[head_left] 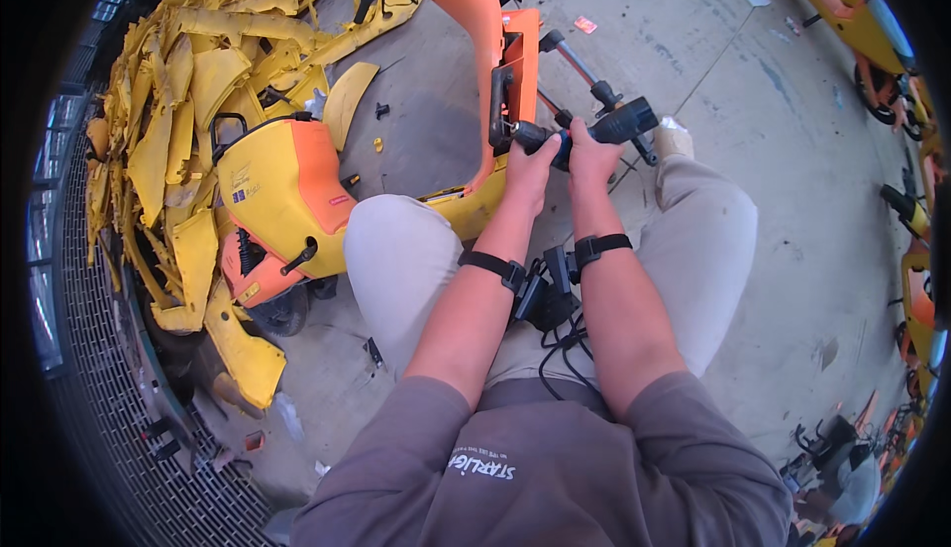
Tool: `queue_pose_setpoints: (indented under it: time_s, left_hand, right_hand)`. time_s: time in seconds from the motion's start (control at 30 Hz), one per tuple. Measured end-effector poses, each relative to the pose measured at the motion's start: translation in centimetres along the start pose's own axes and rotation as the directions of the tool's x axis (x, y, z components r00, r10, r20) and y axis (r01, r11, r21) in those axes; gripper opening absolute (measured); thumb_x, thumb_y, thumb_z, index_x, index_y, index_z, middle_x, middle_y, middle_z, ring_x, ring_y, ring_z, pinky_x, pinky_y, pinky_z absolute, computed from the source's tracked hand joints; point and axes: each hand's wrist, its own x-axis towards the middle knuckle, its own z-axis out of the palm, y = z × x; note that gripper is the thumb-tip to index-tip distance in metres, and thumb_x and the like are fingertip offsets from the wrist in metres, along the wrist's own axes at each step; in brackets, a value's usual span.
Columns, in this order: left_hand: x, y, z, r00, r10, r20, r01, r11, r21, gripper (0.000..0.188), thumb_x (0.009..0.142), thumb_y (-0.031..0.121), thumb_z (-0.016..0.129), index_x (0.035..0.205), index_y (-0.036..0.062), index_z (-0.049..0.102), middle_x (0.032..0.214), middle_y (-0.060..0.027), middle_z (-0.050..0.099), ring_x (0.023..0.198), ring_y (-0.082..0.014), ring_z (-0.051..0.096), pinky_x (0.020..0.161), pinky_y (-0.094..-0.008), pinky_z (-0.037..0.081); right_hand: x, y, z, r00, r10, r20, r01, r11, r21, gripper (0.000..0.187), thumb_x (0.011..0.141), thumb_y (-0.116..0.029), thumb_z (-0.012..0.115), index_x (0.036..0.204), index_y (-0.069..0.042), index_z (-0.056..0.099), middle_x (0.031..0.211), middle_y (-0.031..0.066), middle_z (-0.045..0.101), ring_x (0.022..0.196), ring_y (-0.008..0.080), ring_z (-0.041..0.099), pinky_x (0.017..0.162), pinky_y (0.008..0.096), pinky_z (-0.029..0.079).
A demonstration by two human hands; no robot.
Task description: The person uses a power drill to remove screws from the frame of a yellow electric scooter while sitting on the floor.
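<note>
Both of my hands are closed around a black cordless drill, held level between my knees. My left hand grips it near the chuck end, on the left. Beside it, my right hand wraps round the handle part. The drill's tip points left at the inner side of an upright orange scooter panel, by a dark recess. Whether the bit touches a screw is too small to tell. The scooter's yellow and orange rear body lies left of my left knee.
A large heap of broken yellow panels fills the left side, against a metal grating. More yellow and orange scooters stand along the right edge. Loose parts lie at the lower right. Cables hang from my wrist straps.
</note>
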Motion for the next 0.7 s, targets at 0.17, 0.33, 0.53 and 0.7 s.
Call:
queue_pose_setpoints:
  time_s: [0.17,0.33,0.53,0.7]
  left_hand:
    - [2.4,1.2,-0.7,0.986,-0.164,-0.034,0.165,0.986,0.029,0.038,0.094,0.027,0.07,0.123,0.0057,0.056,0.115,-0.0049,0.062,0.105,-0.0176,0.061,0.095,-0.0369,0.049]
    - [3.5,1.6,-0.7,0.976,-0.208,-0.07,0.215,0.971,0.107,0.046,0.099,0.039,0.062,0.126,0.0034,0.053,0.114,-0.0063,0.062,0.105,-0.0196,0.062,0.093,-0.0371,0.052]
    - [4.1,1.0,0.7,0.98,-0.177,-0.085,0.182,0.982,0.055,0.043,0.098,0.036,0.064,0.124,0.0022,0.056,0.115,-0.0075,0.062,0.104,-0.0181,0.062,0.089,-0.0356,0.054]
    - [4.1,0.5,1.0,0.979,-0.16,-0.124,0.167,0.985,0.042,0.04,0.094,0.03,0.07,0.122,0.0039,0.06,0.119,-0.0062,0.063,0.107,-0.0172,0.061,0.09,-0.0357,0.053]
  right_hand:
    - [0.4,-2.4,2.0,0.991,-0.126,-0.035,0.124,0.991,-0.058,0.081,0.067,-0.038,0.085,0.121,0.01,0.048,0.106,0.0238,0.067,0.105,0.0388,0.065,0.095,0.0443,0.048]
    - [0.4,-3.0,2.6,0.989,-0.129,-0.068,0.122,0.988,-0.096,0.073,0.07,-0.034,0.082,0.118,0.009,0.047,0.102,0.0229,0.067,0.103,0.0405,0.063,0.101,0.0468,0.04]
    - [1.4,-3.4,2.5,0.981,-0.17,-0.088,0.161,0.981,-0.106,0.068,0.07,-0.033,0.081,0.114,0.008,0.049,0.101,0.0218,0.065,0.105,0.0417,0.058,0.101,0.0494,0.037]
    - [1.6,-3.8,2.8,0.976,-0.197,-0.088,0.179,0.968,-0.174,0.066,0.07,-0.032,0.081,0.111,0.008,0.05,0.098,0.0215,0.065,0.104,0.0416,0.058,0.101,0.0495,0.036]
